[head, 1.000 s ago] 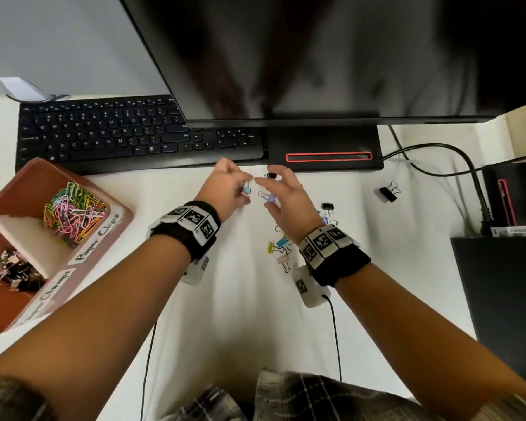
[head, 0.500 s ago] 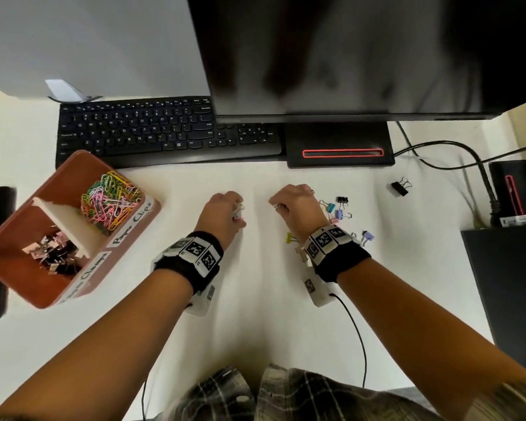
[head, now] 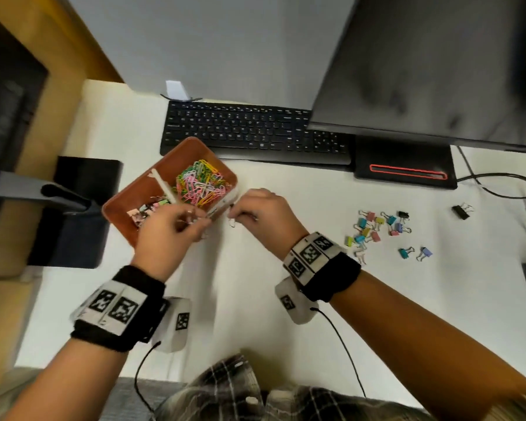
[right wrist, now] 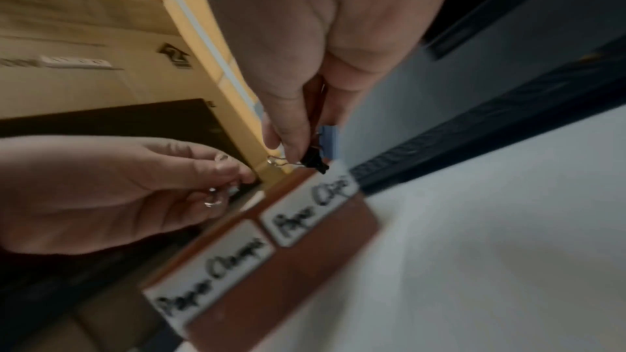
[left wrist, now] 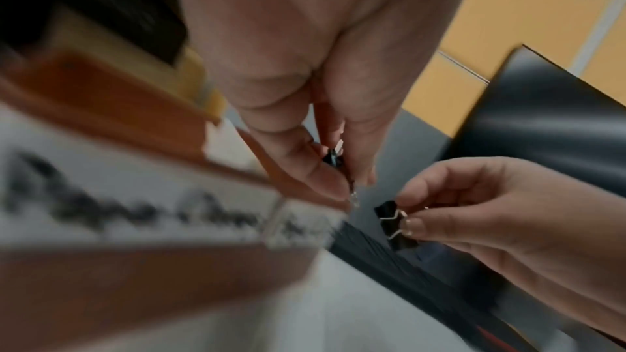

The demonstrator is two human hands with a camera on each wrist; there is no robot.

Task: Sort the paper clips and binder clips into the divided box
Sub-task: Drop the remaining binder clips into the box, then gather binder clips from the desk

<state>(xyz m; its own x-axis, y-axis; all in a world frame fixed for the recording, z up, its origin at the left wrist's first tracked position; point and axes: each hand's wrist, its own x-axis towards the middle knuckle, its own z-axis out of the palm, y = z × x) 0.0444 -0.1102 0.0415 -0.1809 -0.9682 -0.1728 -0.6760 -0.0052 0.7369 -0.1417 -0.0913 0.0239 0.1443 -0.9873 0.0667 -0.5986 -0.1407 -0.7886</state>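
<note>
Hands that a second ago were picking at the scattered clips in front of the monitor stand now sit at the divided box [head: 125, 205], so the pickup is done and the carry has all but ended. The left hand [head: 170, 229] hangs over the box's near compartment, thumb and forefinger pinched narrow on a small binder clip [left wrist: 333, 155] whose colour the blur hides. The right hand [head: 263, 208] is just outside the box's right wall, pinching a black binder clip [right wrist: 313, 161] by its wire handle, with a blue binder clip [right wrist: 328, 141] tucked behind it in the same grip. Inside the box, the far compartment holds the coloured paper clips [head: 201, 183] and the near one the binder clips already sorted [head: 145, 209]. Judging by the handwritten labels [right wrist: 310, 202], all held clips belong in the near compartment; the right hand hovers nearer the paper clip side and would need to shift. A loose pile of binder clips [head: 377, 229] remains well to the right, with one black stray [head: 460, 211] farther right, so several more trips look likely.
</note>
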